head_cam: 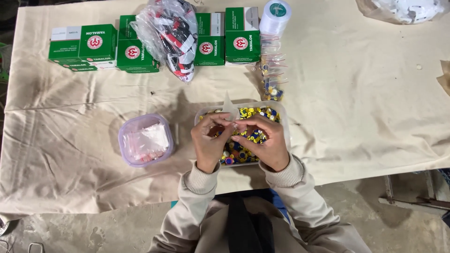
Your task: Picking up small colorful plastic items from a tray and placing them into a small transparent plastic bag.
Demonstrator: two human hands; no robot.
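Observation:
My left hand (209,142) and my right hand (267,140) meet over a clear rectangular tray (284,122) full of small yellow, blue and white caps. Together they pinch a small clear plastic bag (229,107) that stands up between the fingertips. Both hands hover just above the caps. Beige sleeves cover my wrists.
A lilac tub (145,139) of clear bags sits left of the tray. Green boxes (84,47), a plastic bag of red, black and white items (172,33) and a tape roll (275,16) line the far edge. A strip of filled small bags (272,75) lies behind the tray. Cream cloth (365,93) covers the table.

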